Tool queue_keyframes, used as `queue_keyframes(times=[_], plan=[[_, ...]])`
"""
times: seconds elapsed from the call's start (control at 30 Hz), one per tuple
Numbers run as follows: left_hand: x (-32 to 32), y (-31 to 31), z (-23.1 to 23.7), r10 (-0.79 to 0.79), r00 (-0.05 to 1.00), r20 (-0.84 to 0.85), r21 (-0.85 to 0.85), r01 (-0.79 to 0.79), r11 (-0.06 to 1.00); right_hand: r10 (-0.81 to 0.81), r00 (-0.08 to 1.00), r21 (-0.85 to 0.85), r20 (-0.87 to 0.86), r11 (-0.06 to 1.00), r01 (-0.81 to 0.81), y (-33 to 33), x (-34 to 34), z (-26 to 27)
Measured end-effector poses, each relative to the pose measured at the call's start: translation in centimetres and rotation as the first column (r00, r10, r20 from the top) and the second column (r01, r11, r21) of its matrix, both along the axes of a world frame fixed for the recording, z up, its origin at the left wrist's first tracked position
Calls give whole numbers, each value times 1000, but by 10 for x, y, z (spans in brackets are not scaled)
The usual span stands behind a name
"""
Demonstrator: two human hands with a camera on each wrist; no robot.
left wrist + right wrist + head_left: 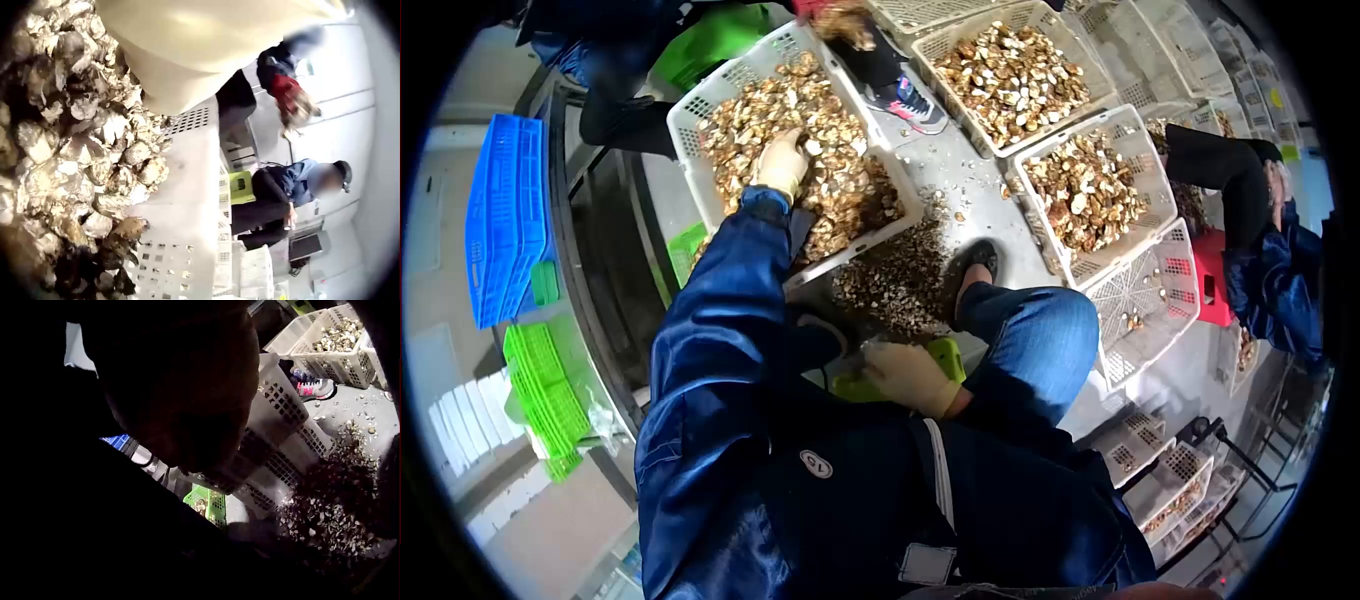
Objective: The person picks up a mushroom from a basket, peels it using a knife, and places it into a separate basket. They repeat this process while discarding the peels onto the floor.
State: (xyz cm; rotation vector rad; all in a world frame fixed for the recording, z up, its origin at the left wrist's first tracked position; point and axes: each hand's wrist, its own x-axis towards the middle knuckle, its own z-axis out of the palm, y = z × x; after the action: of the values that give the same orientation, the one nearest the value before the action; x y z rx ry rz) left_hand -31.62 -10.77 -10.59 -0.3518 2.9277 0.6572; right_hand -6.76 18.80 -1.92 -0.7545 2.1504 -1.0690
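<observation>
Cream-gloved, the left hand (780,165) reached into a white perforated basket (692,112) and rested on the heaped shells (840,210), brown and off-white. Its fingertips were partly hidden among them, so whether it gripped one could not be told. The left wrist view showed the pale glove close above the shells, beside the basket's perforated wall.

The right hand (910,378), also in a cream glove, was low in front of the wearer's body, over a bright green plastic object (947,356) and next to the denim-covered leg (1040,325). Its fingers were blurred, and the right wrist view was too dark to tell whether they were open, closed or holding something.

Between the feet and the basket, a dark heap of shell fragments (900,285) spread across the grey floor (990,215). To the right stood a far basket (965,125) full of shells, then a nearer full basket (1140,150), then a basket (1150,290) with only a few pieces. Blue crates (505,220) and a lime-green crate (545,390) were at the left. Another person's shoe (915,108) showed near the far basket, and a person in dark blue (1280,290) was at the right edge.
</observation>
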Motion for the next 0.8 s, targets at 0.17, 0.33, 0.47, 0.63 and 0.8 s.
queue_keyframes(times=[0.17, 0.33, 0.47, 0.63, 0.8], plan=[[-30, 4, -38, -95, 979, 183, -245, 139, 959, 39, 998, 63, 47, 997, -42, 2, -9, 9], [-8, 2, -24, -186, 978, 94, -181, 200, 963, 58, 997, 38, 58, 997, -60, -2, -9, 4], [21, -13, -19, 28, 997, -74, 211, -12, 977, 16, 1000, 5, 21, 1000, -16, 1, -9, 13], [61, -16, 14, -163, 971, 175, 166, 134, 977, -39, 998, -75, -40, 997, 36, 1, 0, 4], [58, 1, -7, -101, 982, -160, 118, 121, 986, 19, 996, -14, -92, 1000, -20, 1, 6, 4]])
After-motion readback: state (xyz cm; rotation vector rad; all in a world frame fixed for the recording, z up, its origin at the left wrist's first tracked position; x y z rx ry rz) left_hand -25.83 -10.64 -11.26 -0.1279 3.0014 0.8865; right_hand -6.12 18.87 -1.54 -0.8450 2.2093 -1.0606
